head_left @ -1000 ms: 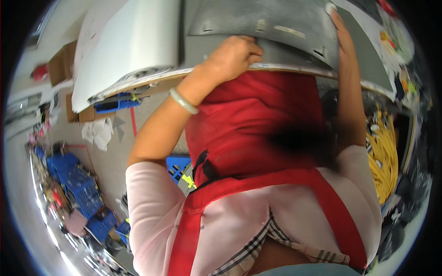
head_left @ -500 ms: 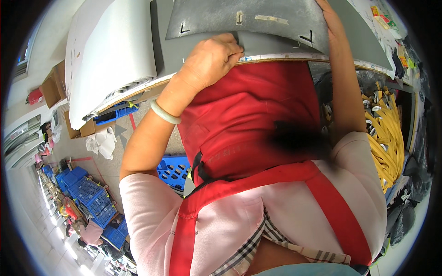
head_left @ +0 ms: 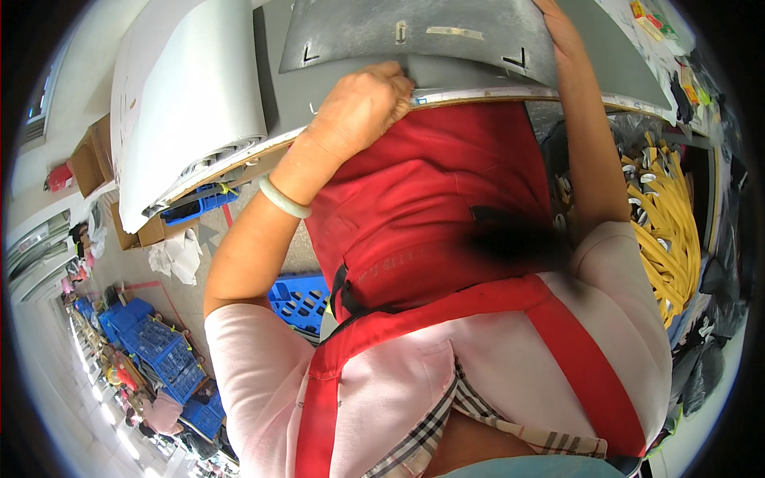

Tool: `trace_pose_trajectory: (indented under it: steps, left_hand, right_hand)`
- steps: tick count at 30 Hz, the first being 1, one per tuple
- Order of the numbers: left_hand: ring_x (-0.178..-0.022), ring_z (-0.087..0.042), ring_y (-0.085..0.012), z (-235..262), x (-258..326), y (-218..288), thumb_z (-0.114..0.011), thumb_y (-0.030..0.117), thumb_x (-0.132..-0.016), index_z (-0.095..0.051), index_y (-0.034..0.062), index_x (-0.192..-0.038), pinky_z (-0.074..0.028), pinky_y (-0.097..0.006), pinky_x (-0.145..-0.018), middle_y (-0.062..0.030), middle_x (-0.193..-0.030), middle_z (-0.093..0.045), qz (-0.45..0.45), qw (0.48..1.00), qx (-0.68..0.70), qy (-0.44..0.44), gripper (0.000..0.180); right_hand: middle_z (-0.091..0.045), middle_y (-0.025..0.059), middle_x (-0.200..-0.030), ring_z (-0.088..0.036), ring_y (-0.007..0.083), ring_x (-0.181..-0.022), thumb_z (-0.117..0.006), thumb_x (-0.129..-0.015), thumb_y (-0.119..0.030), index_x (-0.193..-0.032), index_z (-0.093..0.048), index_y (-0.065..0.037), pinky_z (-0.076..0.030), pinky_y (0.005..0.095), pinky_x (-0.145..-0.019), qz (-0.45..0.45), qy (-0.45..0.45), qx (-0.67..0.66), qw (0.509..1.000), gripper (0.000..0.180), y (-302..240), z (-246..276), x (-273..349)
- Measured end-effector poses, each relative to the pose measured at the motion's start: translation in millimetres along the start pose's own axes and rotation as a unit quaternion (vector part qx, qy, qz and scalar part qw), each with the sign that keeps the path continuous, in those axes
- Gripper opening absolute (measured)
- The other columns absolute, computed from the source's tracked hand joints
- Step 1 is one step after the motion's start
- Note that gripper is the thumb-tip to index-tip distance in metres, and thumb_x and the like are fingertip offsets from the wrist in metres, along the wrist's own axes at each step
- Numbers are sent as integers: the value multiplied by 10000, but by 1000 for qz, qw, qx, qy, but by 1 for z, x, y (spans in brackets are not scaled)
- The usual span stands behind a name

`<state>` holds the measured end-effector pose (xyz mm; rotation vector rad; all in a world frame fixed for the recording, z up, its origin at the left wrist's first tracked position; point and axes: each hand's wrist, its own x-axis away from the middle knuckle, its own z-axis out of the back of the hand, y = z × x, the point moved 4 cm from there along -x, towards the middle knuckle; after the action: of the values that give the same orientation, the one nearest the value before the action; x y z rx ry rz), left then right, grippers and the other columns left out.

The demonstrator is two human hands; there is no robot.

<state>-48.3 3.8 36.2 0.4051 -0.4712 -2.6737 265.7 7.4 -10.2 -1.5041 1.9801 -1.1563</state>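
A stiff, scuffed dark-grey panel (head_left: 358,36) with black corner marks and a strip of tape lies at the table's front, its near edge bowed. Beneath it spreads a smooth grey sheet (head_left: 275,88). My left hand (head_left: 362,103) is closed at the table's front edge, fingertips pinched together below the panel; what lies between them is hidden. At the panel's right edge is my right hand (head_left: 560,33), gripping along that side, with some fingers cut off by the top of the view.
A large white-backed roll (head_left: 191,80) occupies the table's left side. Below right hang yellow strips (head_left: 665,231) beside black plastic bags (head_left: 701,370). Blue crates (head_left: 159,346) stand on the floor to the left, with another blue basket (head_left: 299,299) near my left elbow.
The whole view has shifted slightly, moving the table and panel a little left in the picture. Both hands keep their places on the work.
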Motion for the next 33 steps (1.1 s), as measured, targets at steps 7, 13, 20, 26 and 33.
trace_pose_trajectory:
  steps: [7, 13, 20, 26, 33]
  left_hand:
    - [-893, -670, -361, 0, -3, 5, -661, 82, -891, -703, 36, -1061, -562, -438, -781, -104, -1047, -650, 11, 1000, -1, -2, 182]
    - [-1043, -640, -322, -22, -60, 41, -689, 62, -817, -683, 61, -1129, -553, -435, -835, -94, -1091, -644, -117, 991, -12, 58, 311]
    - [-968, -687, -344, -103, -187, 105, -648, 142, -890, -675, 66, -1199, -571, -433, -837, -154, -1046, -715, -157, 983, -76, 55, 319]
    - [-954, -693, -310, -115, -223, 101, -636, 112, -897, -678, 43, -1185, -569, -416, -847, -143, -1041, -721, -140, 951, 263, 83, 299]
    - [-934, -700, -263, -95, -235, 27, -618, 70, -906, -683, 12, -1166, -567, -393, -862, -129, -1036, -730, 11, 794, 580, 184, 273]
  right_hand:
    - [-719, 68, -1090, -701, 188, -951, -663, -1003, -286, -1254, -638, -75, -581, 328, -837, 6, 15, -20, 1000, 328, 4, -2, -1]
    - [-710, 80, -1154, -689, 195, -1019, -653, -1008, -319, -1334, -604, -72, -566, 345, -891, 75, -25, 15, 997, 412, -49, 18, -3]
    - [-691, 95, -1222, -678, 221, -1053, -625, -1019, -376, -1392, -566, -81, -551, 371, -927, 70, 16, -76, 995, 479, -85, 49, 13]
    - [-696, 81, -1148, -672, 208, -1033, -620, -1021, -384, -1343, -599, -67, -546, 354, -918, 167, 32, -47, 984, 452, -88, 35, 32]
    - [-684, 57, -1172, -648, 168, -1045, -608, -1021, -448, -1359, -615, -67, -520, 314, -934, 137, 127, 20, 982, 509, -49, 107, -3]
